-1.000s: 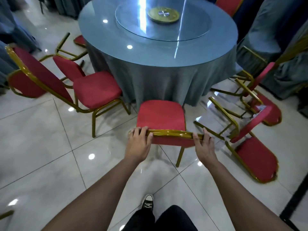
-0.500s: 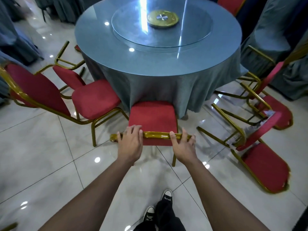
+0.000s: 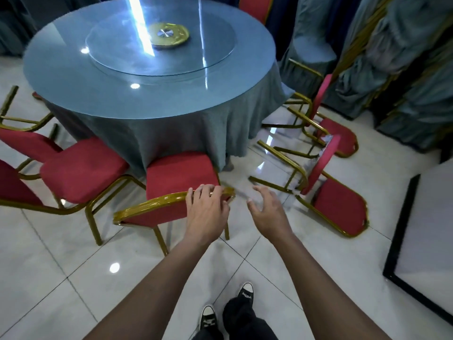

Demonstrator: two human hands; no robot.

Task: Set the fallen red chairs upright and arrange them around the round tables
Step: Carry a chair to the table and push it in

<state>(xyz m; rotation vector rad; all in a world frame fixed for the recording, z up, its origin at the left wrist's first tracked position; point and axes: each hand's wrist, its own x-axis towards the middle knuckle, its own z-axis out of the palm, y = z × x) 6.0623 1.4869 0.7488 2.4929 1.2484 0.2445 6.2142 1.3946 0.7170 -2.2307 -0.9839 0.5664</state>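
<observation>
An upright red chair with a gold frame stands with its seat tucked against the round table, which has a blue cloth. My left hand rests on the right end of the chair's gold back rail, fingers loosely over it. My right hand hovers off the chair to its right, fingers spread and holding nothing. A second upright red chair stands to the left. Two red chairs lie on their sides on the floor at right, the near one and the far one.
A glass turntable with a gold hub sits on the table. Another fallen chair frame is at far left. Cloth-covered stacked chairs fill the right back. A black-framed panel lies on the tiled floor at right. My feet are below.
The chair has been pushed in to the table. My right hand has come off the back rail and opened; my left hand has slid to the rail's right end. The view swung right.
</observation>
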